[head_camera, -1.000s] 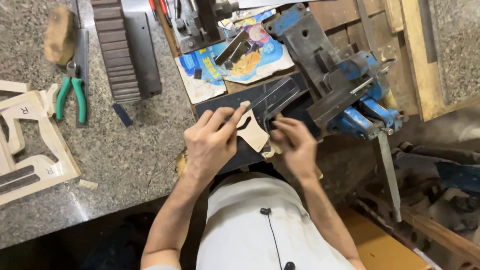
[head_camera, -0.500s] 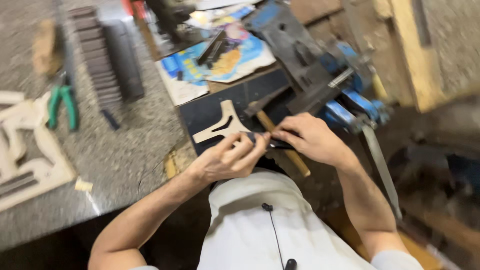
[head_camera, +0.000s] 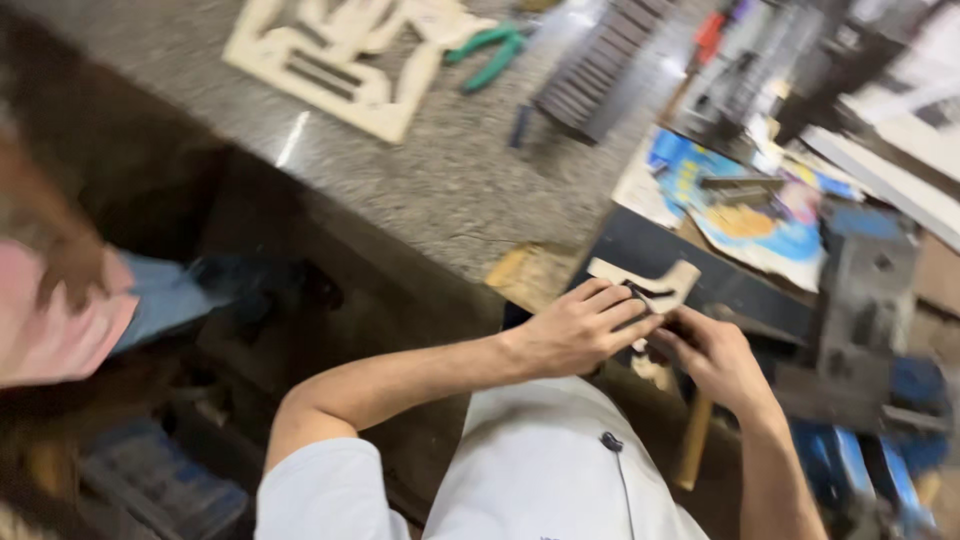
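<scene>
wooden cutout (head_camera: 655, 283) at dark plate (head_camera: 740, 285) edge, left hand (head_camera: 580, 325) and right hand (head_camera: 715, 360) fingers clamped on it

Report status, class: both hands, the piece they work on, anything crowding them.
Left hand and right hand pinch the small pale wooden cutout over the dark plate. Wooden handle below right wrist, blue vise close by; view blurred.

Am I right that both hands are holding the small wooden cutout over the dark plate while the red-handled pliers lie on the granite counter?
Not quite: the pliers have green handles, as the head view shows. Both hands, left hand and right hand, do hold the wooden cutout over the dark plate.
</scene>
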